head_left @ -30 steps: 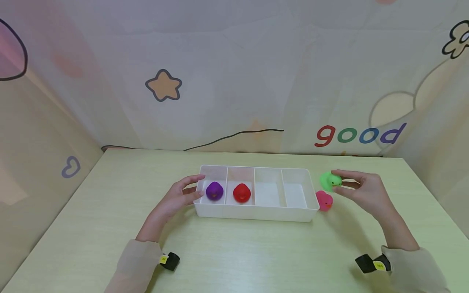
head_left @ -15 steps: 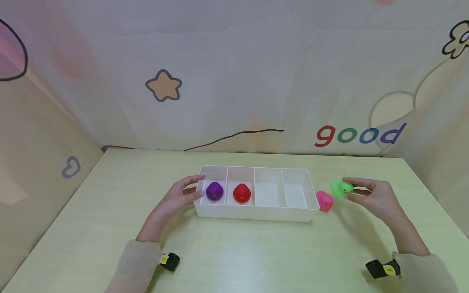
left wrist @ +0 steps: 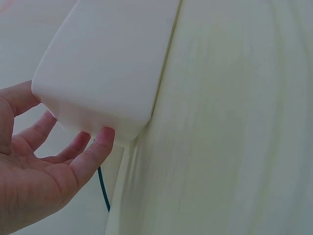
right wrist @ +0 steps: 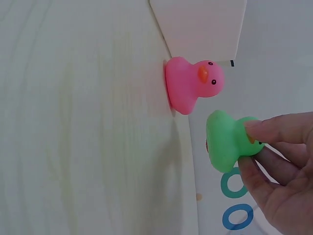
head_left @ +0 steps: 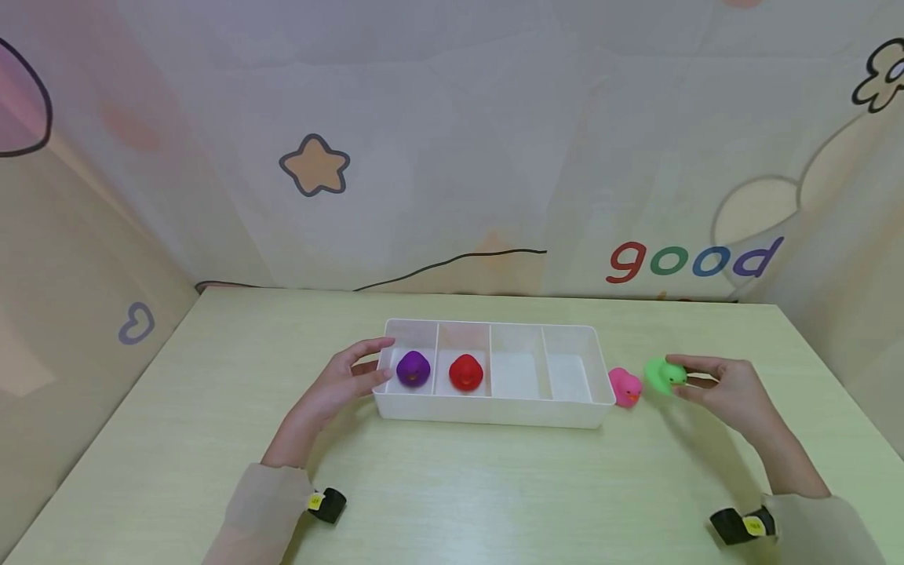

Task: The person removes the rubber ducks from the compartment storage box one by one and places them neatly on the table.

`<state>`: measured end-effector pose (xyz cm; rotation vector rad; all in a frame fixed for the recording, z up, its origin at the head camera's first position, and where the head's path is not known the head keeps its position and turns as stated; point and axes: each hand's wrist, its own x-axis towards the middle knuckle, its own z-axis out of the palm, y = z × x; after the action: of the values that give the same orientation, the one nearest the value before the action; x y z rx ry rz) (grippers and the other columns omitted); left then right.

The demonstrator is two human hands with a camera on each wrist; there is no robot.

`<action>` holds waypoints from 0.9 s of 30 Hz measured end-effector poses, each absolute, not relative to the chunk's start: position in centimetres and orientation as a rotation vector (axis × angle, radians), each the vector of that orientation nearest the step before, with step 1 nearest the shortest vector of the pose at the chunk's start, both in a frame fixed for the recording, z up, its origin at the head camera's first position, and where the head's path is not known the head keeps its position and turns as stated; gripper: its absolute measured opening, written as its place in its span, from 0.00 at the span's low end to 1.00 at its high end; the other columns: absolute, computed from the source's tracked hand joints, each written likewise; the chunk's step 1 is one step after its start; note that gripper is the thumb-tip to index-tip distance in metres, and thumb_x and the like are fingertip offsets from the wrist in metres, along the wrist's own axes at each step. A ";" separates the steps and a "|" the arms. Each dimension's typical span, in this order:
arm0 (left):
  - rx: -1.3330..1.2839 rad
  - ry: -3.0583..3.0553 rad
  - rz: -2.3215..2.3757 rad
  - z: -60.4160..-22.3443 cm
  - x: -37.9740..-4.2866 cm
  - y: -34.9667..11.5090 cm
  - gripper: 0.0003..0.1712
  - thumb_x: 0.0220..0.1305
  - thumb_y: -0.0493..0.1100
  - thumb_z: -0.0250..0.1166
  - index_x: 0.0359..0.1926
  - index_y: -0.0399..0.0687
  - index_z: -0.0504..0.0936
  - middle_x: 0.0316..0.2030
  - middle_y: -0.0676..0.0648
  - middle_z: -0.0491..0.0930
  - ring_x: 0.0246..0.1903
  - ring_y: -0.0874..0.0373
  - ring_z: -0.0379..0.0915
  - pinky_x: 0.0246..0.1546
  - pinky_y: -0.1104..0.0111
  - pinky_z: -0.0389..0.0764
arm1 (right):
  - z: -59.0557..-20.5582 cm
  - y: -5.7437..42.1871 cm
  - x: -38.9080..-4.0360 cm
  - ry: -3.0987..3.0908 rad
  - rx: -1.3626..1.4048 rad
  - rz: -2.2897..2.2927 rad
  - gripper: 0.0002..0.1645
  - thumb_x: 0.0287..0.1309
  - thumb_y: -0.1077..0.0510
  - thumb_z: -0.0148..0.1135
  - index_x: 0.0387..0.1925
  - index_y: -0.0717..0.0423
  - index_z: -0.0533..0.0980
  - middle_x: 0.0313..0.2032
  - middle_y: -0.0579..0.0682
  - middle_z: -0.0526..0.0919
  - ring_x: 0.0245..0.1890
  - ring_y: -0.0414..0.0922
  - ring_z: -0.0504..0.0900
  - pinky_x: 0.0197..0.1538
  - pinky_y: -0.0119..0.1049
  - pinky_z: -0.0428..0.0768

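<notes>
Between the thumb and fingers of my right hand (head_left: 730,391), a green toy duck (right wrist: 222,142) is pinched by its head. In the right wrist view it hangs apart from the tabletop. A pink toy duck (right wrist: 183,85) stands on the table just left of it, close against the right end of a white divided tray (head_left: 494,410). My left hand (head_left: 351,375) touches the tray's left end, thumb and fingers spread along it. Inside, a purple toy duck (head_left: 413,369) sits in the leftmost compartment and a red toy duck (head_left: 466,373) in the one beside it.
The two right-hand compartments (head_left: 569,377) of the tray show bare floors. A pale wooden table (head_left: 452,486) lies under everything. Behind it hangs a printed cloth backdrop (head_left: 452,157), with cloth at both sides too.
My right hand has carried the green duck to the right and toward me, lowering it beside the pink duck. My left hand and the tray have stayed in place.
</notes>
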<state>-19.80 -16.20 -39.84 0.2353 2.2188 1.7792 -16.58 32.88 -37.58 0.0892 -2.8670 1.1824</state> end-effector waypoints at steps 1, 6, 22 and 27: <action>0.239 2.218 1.782 -39.8 -19.8 -16.2 0.31 0.59 0.41 0.62 0.63 0.46 0.64 0.64 0.41 0.56 0.61 0.41 0.57 0.55 0.53 0.69 | -37.7 32.9 -16.6 -2.874 0.088 1.178 0.26 0.48 0.64 0.66 0.51 0.70 0.73 0.50 0.69 0.74 0.35 0.20 0.71 0.36 0.21 0.77; 0.244 2.214 1.785 -39.9 -19.8 -16.2 0.31 0.59 0.42 0.62 0.63 0.46 0.65 0.64 0.41 0.57 0.61 0.41 0.57 0.55 0.53 0.69 | -38.0 33.1 -16.7 -2.907 0.099 1.172 0.26 0.47 0.65 0.66 0.51 0.71 0.73 0.51 0.68 0.74 0.37 0.26 0.75 0.37 0.21 0.77; 0.232 2.220 1.777 -40.0 -19.9 -16.2 0.31 0.59 0.42 0.62 0.63 0.47 0.64 0.64 0.42 0.57 0.62 0.41 0.56 0.55 0.53 0.69 | -38.6 33.4 -16.9 -2.976 0.180 1.174 0.25 0.46 0.67 0.65 0.49 0.72 0.73 0.49 0.70 0.75 0.36 0.29 0.77 0.36 0.23 0.78; 0.228 2.219 1.778 -39.9 -19.9 -16.2 0.31 0.59 0.42 0.62 0.63 0.47 0.64 0.64 0.42 0.57 0.61 0.41 0.57 0.55 0.53 0.69 | -38.7 33.6 -17.0 -2.986 0.188 1.160 0.26 0.45 0.67 0.66 0.49 0.71 0.74 0.49 0.69 0.75 0.35 0.25 0.74 0.37 0.23 0.78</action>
<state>-19.85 -16.21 -39.92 0.2281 2.2188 1.7782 -16.96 33.55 -38.72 0.1879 -2.9864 1.1601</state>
